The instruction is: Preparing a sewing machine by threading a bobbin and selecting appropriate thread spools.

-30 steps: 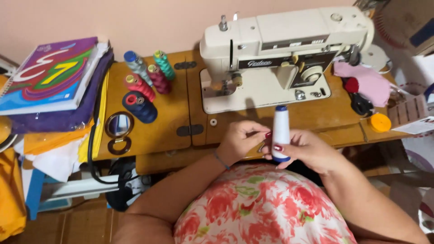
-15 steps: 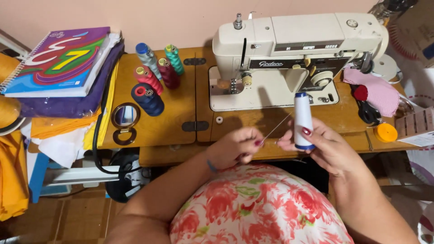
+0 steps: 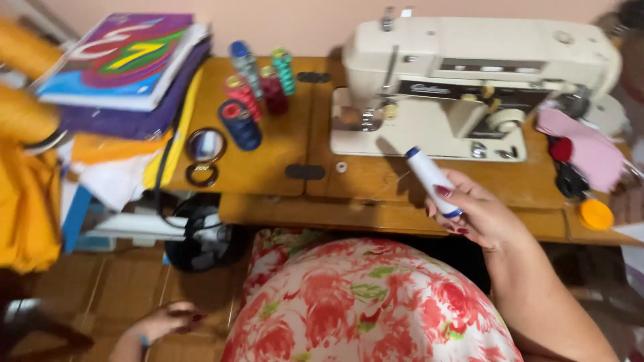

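Home sewing corner: sewing machine on wooden table, thread cones (assorted colours), stacked notebooks.

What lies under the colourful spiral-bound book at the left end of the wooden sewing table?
Under the colourful spiral-bound book lies a purple folded cloth, then yellow fabric and white fabric hanging over the wooden sewing table edge. Whatever sits deeper in the pile is covered.

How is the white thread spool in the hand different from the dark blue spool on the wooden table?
The white thread spool with blue ends is slim and pale; the dark blue thread spool with a red core is thicker and dark. The white spool is held tilted in the right hand above the wooden sewing table; the blue spool lies on it, untouched. Both are wound with thread.
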